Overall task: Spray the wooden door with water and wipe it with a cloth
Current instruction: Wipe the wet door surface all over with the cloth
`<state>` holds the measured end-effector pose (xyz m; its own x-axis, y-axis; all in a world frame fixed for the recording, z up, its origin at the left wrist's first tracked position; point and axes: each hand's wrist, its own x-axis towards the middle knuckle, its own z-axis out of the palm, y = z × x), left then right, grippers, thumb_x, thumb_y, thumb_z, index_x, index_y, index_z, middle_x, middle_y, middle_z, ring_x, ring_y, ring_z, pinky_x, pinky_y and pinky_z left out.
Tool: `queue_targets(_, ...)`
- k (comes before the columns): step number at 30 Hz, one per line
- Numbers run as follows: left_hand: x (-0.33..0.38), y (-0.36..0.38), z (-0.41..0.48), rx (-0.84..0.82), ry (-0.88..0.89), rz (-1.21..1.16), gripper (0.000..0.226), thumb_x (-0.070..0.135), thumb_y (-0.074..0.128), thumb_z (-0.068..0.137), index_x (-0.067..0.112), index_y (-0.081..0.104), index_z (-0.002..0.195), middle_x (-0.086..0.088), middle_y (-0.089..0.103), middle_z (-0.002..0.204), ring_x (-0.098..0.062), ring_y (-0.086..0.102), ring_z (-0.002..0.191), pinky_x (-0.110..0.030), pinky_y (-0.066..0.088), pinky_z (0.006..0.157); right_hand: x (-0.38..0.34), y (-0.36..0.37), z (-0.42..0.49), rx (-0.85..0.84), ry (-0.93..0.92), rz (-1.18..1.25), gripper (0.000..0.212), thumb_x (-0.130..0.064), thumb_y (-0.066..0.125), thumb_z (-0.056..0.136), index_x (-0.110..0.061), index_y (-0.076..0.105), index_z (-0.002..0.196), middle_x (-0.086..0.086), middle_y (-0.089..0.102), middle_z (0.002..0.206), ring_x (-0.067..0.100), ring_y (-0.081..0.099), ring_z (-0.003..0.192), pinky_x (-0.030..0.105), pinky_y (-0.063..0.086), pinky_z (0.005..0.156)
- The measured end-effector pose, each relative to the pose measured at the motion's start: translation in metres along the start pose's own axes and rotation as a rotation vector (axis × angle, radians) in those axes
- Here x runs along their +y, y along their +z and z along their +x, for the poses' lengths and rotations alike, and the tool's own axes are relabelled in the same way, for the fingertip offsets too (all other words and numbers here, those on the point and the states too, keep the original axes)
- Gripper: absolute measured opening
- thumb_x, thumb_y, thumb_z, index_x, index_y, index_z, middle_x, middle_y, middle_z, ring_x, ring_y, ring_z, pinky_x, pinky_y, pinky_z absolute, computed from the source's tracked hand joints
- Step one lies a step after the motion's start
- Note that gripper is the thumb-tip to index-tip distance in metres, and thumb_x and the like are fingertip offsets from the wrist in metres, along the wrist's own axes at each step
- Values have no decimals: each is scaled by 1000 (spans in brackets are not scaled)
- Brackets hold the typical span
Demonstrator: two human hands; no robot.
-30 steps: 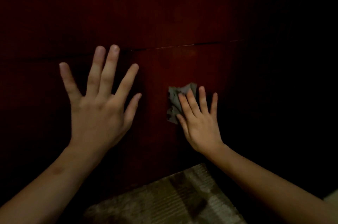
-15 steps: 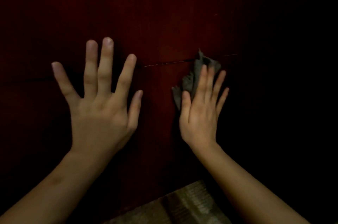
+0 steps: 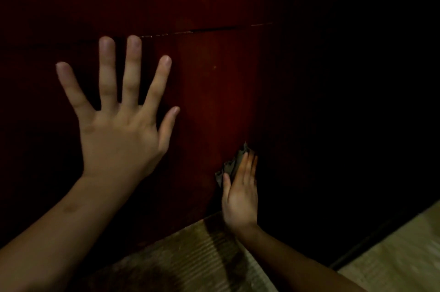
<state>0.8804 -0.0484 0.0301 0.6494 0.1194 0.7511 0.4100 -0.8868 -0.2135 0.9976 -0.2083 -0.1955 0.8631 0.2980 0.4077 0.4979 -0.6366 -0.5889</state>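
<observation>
The dark red wooden door (image 3: pixel 214 91) fills most of the view, with a thin horizontal groove across its middle. My left hand (image 3: pixel 119 129) lies flat against it, fingers spread wide, fingertips just under the groove. Low on the door, near its bottom edge, my right hand (image 3: pixel 240 194) presses a small grey cloth (image 3: pixel 229 166) against the wood with straight fingers. Most of the cloth is hidden under the fingers; crumpled edges show to the left and above. No spray bottle is in view.
A ribbed brownish mat (image 3: pixel 190 260) lies on the floor at the foot of the door. Pale floor (image 3: pixel 400 251) shows at the lower right. The right part of the scene is too dark to make out.
My right hand slid the cloth up to the groove, then down to the door's lower part. My left hand stayed flat on the door.
</observation>
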Motion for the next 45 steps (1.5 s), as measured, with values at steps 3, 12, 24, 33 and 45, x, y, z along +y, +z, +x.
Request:
queue_targets(3,2,-2,-1,-1,-9,16,78,55,36,111,28,-9,167,-14,-17,172,-44,-9,158,-82,1,115,6,8,-7,61,-104,-176,70,-51,19,109,-18,-14,162,12,14,169,22,-1,157,50,27,125)
queue_targets(12,-33,-25,1,83,75,94,58,48,31,113,30,21,167,-18,8,174,-36,8,161,-71,10,121,-108,0,8,71,-968,-348,73,-36,60,100,-32,21,162,-10,28,167,20,5,157,61,-7,124)
queue_targets(24,-106,-103,55,222,2,216,59,53,35,109,29,31,162,-15,13,174,-35,6,163,-73,4,123,-202,-132,113,446,-630,-251,69,-46,28,108,-19,-4,163,0,-4,170,26,-17,157,64,0,125)
queue_targets(33,-154,-141,107,348,-95,279,65,58,32,105,34,23,165,-11,5,176,-30,3,164,-69,1,125,-289,-216,172,533,-468,32,67,-40,17,109,-10,-8,163,6,-16,172,19,-20,158,63,-1,126)
queue_targets(45,-230,-172,92,465,-201,366,68,53,36,102,26,33,164,-18,21,171,-39,16,160,-72,5,124,-442,-223,155,582,-1107,-345,66,-44,28,109,-14,9,165,4,2,174,18,-5,160,64,0,125)
